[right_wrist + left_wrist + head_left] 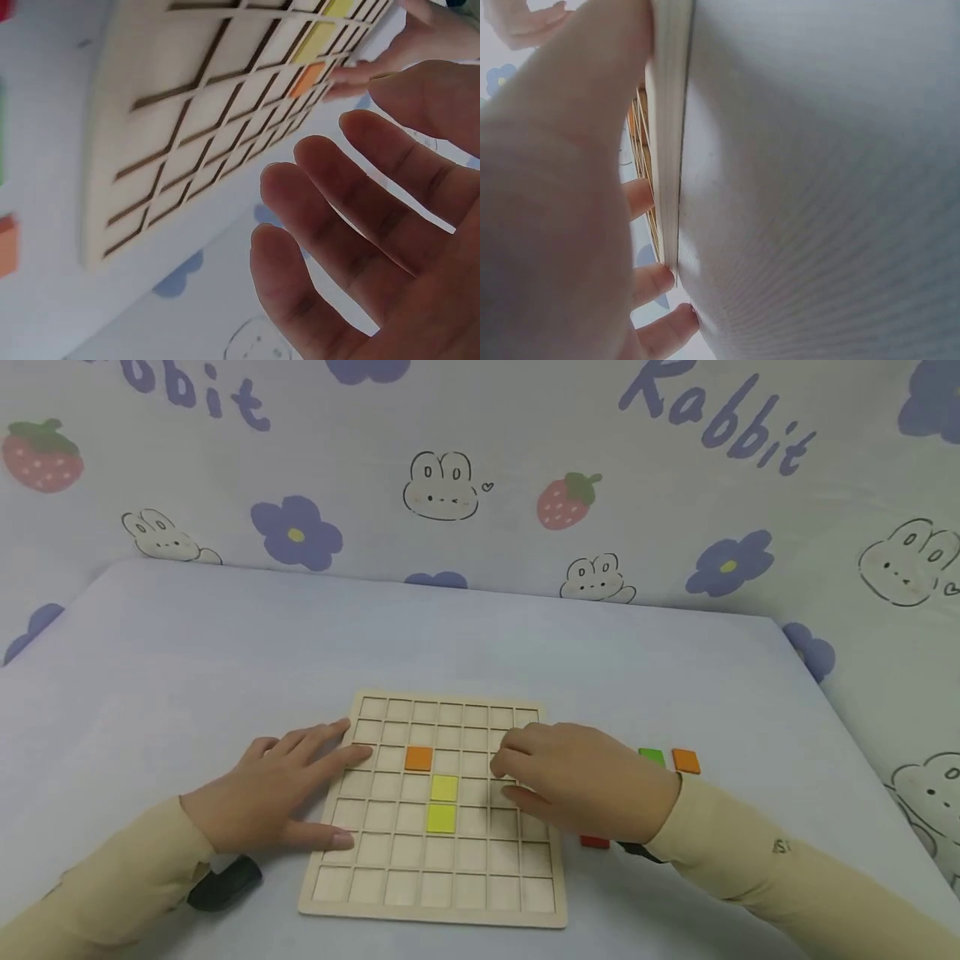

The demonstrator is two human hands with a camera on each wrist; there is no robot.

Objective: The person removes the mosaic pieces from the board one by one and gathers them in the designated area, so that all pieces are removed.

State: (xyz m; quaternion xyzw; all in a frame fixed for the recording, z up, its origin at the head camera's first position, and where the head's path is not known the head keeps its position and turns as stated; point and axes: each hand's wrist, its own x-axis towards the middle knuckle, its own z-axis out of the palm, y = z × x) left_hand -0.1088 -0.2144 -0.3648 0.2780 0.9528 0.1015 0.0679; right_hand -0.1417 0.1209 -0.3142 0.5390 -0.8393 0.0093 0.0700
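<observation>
A square wooden grid board [435, 917] lies on the table. In its cells sit an orange tile [418, 758], a yellow tile [444, 788] and, just below that, a yellow-green tile [441, 818]. My left hand [262, 793] rests spread along the board's left side, thumb and index finger over the rim. In the left wrist view, fingertips [654, 283] lie at the board's edge. Above the right columns hovers my right hand [585, 777], its fingers loosely bent. The right wrist view shows nothing between those fingers [281, 199].
Right of the board lie a green tile [652, 757], an orange tile [686, 761] and a red tile [595, 842], the last partly behind my right hand. A black object [225, 883] is under my left wrist. A patterned cloth [495, 435] hangs behind the table.
</observation>
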